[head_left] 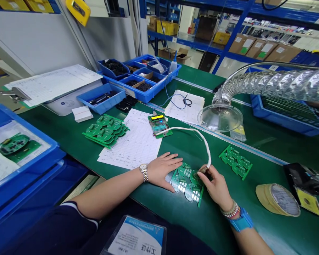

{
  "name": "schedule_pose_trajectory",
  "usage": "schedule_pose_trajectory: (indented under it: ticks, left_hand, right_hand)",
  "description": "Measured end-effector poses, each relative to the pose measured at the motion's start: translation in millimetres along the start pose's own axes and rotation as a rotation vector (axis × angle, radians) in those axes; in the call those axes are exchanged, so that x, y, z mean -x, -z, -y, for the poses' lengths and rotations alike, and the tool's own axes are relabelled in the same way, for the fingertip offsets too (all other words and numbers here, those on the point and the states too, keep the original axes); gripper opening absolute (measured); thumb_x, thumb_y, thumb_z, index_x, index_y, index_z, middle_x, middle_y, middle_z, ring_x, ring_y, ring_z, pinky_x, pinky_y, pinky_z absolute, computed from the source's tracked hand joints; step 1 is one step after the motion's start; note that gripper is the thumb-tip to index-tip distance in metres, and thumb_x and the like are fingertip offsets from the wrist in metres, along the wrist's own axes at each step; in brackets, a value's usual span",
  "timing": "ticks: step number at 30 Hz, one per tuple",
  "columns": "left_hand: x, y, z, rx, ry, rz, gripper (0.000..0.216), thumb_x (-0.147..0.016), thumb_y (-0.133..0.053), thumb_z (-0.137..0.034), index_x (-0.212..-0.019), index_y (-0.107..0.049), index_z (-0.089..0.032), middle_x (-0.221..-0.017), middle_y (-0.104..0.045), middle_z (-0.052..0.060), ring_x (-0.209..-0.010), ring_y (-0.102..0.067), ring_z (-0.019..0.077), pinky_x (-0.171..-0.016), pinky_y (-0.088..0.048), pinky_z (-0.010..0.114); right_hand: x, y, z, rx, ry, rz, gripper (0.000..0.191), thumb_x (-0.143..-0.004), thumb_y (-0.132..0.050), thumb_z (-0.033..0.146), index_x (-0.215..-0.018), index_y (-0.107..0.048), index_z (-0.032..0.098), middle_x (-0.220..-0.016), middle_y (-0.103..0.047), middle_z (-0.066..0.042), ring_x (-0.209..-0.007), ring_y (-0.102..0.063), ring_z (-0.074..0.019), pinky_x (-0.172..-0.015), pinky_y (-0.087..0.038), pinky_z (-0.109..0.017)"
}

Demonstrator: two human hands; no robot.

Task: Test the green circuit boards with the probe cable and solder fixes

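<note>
Fingers (174,161) of the L hand (162,170) are laid flat and a little spread, palm down, on the green mat (196,219) at the left edge of a green PCB panel (187,184). Whether that edge is actually pressed can't be told. A metal wristwatch (144,172) is worn on that wrist. Fingertips (202,177) of the R hand (215,187) are pinched, thumb against index, on the cable tip (204,170), which is held down on the panel's upper right part. The panel is laid flat on the mat between both hands, close to the near table edge. From the tip a white sleeved cable (202,136) is looped up and back to a small tester board (159,124) w/ a lit yellow display, set partly on a printed sheet (134,141). A bead bracelet (230,210) and a blue wrist strap (241,221) are seen on the R wrist.

Rest of the head view: a stack of green PCBs (106,130) is set to the left of the sheet, and one more PCB (236,162) is laid to the right, apart from the hands. A tape roll (278,199) is placed further right, approx. level w/ the R wrist. A clear extraction hood (220,118) on a silver flex duct (276,85) is hung behind the panel. Blue parts trays (146,95) are grouped at the far side, and a blue bin (53,150) is seen at far left. An ID badge (136,237) is visible at the bottom.
</note>
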State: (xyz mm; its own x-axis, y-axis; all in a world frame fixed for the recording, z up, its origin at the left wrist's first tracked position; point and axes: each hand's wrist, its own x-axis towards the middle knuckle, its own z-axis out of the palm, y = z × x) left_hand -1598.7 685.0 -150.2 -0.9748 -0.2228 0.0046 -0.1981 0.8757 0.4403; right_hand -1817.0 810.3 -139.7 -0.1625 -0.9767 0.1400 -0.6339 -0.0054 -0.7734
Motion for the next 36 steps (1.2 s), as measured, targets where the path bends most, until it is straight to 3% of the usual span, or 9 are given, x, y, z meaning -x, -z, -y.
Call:
schedule_pose_trajectory:
  ticks: [36]
  left_hand:
    - [-2,6,-1,-0.043,0.022,0.066,0.100,-0.066,-0.045,-0.078,-0.140,-0.028,-0.013,-0.147,-0.023,0.010,-0.136,-0.016,0.0309,-0.110,-0.008,0.047]
  right_hand:
    - [1,3,11,-0.040,-0.050,-0.027,0.015,-0.082,-0.054,0.034,-0.079,-0.052,0.019,-0.069,-0.058,-0.001,-0.065,-0.055,-0.0138,-0.064,-0.044,-0.026]
